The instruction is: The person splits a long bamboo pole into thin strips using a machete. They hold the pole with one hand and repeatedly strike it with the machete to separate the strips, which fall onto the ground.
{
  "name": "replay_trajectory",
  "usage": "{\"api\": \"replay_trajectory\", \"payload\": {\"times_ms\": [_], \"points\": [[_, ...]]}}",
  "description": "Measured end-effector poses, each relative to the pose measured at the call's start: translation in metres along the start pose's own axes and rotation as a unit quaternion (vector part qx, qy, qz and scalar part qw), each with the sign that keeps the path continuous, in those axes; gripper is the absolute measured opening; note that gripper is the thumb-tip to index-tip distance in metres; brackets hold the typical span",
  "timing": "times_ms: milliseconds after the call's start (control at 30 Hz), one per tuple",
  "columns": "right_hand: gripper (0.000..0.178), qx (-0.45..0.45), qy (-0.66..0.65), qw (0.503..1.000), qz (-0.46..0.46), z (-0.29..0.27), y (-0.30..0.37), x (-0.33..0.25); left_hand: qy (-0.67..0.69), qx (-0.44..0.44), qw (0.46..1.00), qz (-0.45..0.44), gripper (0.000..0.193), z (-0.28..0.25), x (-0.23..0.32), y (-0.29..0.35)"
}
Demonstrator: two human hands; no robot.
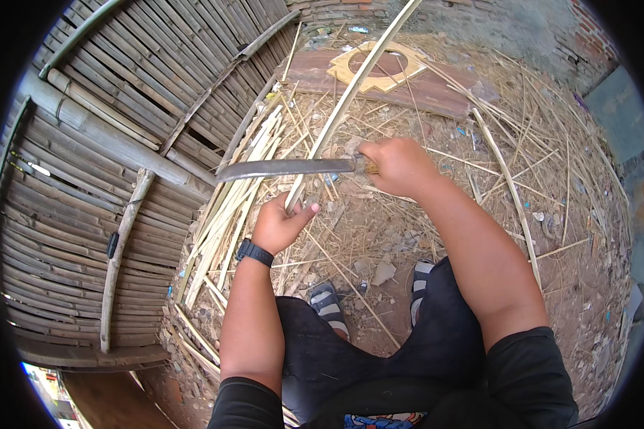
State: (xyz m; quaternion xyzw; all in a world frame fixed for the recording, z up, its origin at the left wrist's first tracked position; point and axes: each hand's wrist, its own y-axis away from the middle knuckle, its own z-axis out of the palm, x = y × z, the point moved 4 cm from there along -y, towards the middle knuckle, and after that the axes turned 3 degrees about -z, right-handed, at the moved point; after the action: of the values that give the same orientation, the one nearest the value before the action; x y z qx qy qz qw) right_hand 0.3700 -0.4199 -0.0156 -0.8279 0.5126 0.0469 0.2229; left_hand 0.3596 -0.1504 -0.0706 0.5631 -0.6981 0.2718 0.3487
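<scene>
A long pale bamboo strip [343, 105] rises from my left hand [279, 224] toward the top of the view. The fingers of that hand are wrapped round its lower end, with the thumb pointing right. My right hand [401, 166] grips the handle of a machete [286, 169]. Its dark, slightly curved blade points left and lies across the strip just above my left hand. Whether the edge touches the strip I cannot tell.
Pale bamboo strips [247, 189] lie heaped to the left, beside a slatted bamboo wall [71, 207]. Farther off, a yellow frame with a round hole [343, 71] rests on a reddish-brown board [308, 75]. One long strip [508, 179] lies at right among shavings. My sandalled feet [327, 306] are below.
</scene>
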Motion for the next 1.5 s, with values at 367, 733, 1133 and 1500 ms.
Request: {"api": "replay_trajectory", "payload": {"times_ms": [367, 733, 1133, 1500], "points": [[0.024, 0.081, -0.028, 0.991, 0.101, -0.003, 0.004, 0.026, -0.014, 0.019, 1.0, -0.02, 0.043, 0.001, 0.01, 0.002], [0.025, 0.046, -0.025, 0.991, 0.123, -0.003, 0.003, 0.033, -0.155, 0.051, 0.986, -0.012, 0.052, -0.011, 0.027, 0.0], [0.021, 0.011, 0.018, 1.0, 0.0, 0.0, 0.001, 0.006, -0.115, 0.05, 0.99, 0.067, 0.046, -0.005, 0.029, 0.008], [0.019, -0.026, -0.009, 0.998, 0.051, 0.004, 0.001, -0.009, -0.139, 0.058, 0.989, 0.008, 0.05, -0.007, 0.011, 0.0]]}}
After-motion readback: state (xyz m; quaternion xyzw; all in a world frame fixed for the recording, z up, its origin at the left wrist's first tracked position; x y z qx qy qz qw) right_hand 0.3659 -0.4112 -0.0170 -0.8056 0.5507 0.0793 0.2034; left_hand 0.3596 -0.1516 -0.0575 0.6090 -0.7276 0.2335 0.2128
